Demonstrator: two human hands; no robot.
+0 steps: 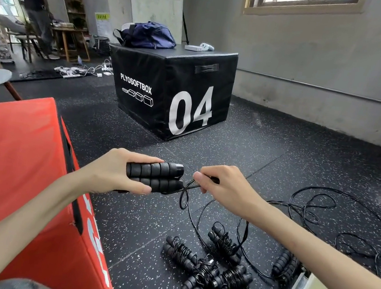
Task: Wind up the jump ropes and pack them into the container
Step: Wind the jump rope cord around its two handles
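Jump rope handles (pixel 155 176) in left hand (pixel 112 170); right hand (pixel 222 188) pinches cord (pixel 188 188) (apparently taut).

The person's left hand (pixel 117 170) and right hand (pixel 225 188) are bare, without gloves, rings or watch. Both forearms are uncovered. A patch of grey-blue cloth (pixel 25 286) shows at the lower edge.

both bare forearms reach forward; the left hand (pixel 117 173) is curled in a grip, the right hand (pixel 224 185) pinches with thumb and fingers.
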